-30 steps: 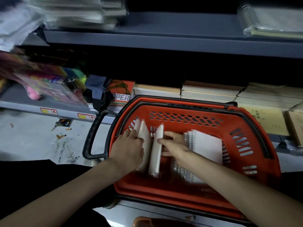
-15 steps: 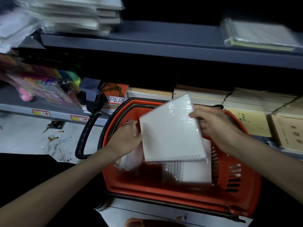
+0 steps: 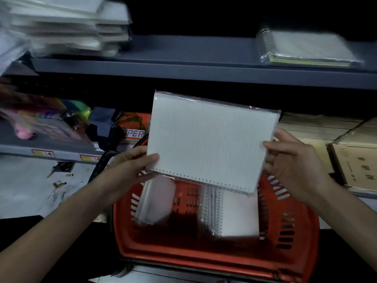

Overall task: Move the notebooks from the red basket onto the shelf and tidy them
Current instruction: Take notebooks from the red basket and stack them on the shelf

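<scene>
The white notebook (image 3: 210, 144) lies long side across, rings nearest. The left hand (image 3: 130, 170) pinches its corner, the right hand (image 3: 293, 166) its side.

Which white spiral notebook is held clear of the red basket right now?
The notebook gripped at its side edges by the left hand and right hand, spiral edge lowest. The other two lie inside the basket below it.

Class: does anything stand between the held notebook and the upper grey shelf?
Nothing visible does. The left hand and right hand grip the notebook below the shelf; its middle is bare between a stack and a wrapped pad.
</scene>
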`<state>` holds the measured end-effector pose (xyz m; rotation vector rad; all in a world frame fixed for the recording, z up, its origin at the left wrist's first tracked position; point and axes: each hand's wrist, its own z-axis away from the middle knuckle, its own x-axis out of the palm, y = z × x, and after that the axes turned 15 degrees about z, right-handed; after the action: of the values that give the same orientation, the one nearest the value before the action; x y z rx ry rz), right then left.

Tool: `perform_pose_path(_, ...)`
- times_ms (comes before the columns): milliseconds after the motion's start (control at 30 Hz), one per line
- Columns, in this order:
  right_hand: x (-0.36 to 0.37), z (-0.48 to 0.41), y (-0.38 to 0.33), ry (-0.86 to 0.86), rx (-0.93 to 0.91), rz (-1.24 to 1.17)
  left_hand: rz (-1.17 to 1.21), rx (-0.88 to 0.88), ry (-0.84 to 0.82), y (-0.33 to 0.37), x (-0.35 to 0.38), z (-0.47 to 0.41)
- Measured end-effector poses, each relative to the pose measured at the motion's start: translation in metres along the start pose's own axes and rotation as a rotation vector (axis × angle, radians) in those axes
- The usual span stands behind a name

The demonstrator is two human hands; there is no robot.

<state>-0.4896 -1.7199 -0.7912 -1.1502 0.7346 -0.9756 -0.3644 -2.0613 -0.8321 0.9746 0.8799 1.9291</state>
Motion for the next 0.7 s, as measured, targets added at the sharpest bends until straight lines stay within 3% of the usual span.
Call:
perform_pose_path(200,0.000,0.005,0.021,0.052,0.010,0.226,0.136,0.243,0.065,0.024,0.008,0.013)
perform_pose_path(367,0.020,0.008,0.025,-0.120,-0.070,0.425,0.308,0.406,0.117,0.046,0.010,0.011)
perform_pose_path(600,0.048,0.007,0.022,-0.104,-0.110,0.293,0.424,0.486,0.000,0.065,0.001,0.007)
perform_pose_path(700,0.052,0.005,0.018,-0.085,-0.124,0.225,0.338,0.467,-0.046,0.064,0.005,0.017)
